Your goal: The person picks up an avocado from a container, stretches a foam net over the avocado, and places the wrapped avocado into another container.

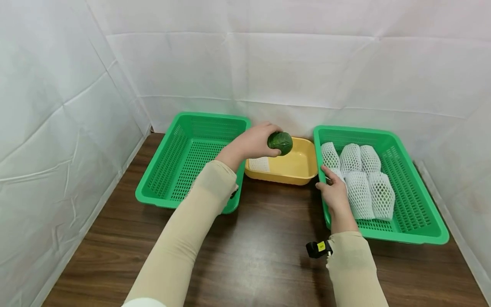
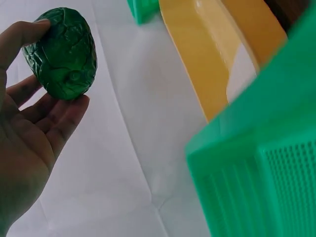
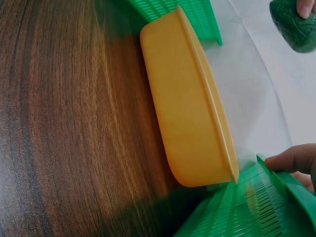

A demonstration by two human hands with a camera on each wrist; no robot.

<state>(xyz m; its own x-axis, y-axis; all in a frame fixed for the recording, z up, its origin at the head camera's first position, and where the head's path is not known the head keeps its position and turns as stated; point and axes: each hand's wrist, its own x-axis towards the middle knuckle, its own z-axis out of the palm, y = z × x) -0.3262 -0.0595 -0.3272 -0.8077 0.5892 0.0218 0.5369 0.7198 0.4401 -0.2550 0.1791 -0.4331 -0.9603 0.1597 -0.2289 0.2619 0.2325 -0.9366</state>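
Observation:
My left hand (image 1: 256,140) grips a dark green, egg-shaped object (image 1: 280,143) above the yellow bin (image 1: 284,181). Its skin looks glossy and creased in the left wrist view, where the thumb lies on one side and the fingers on the other; its exact kind cannot be told. White foam netting (image 1: 259,164) lies in the bin's left end. At the left rim of the right green basket (image 1: 422,238), my right hand (image 1: 334,192) holds the edge between thumb and fingers. Inside that basket lie several items in white foam net sleeves (image 1: 358,194), their contents mostly covered.
Another green basket (image 1: 153,198) stands to the left, its slotted floor showing. All three containers stand on a dark wooden table (image 1: 264,256), against white sheeting (image 1: 284,68) at the back and sides. A small black device (image 1: 316,250) is strapped at the right wrist.

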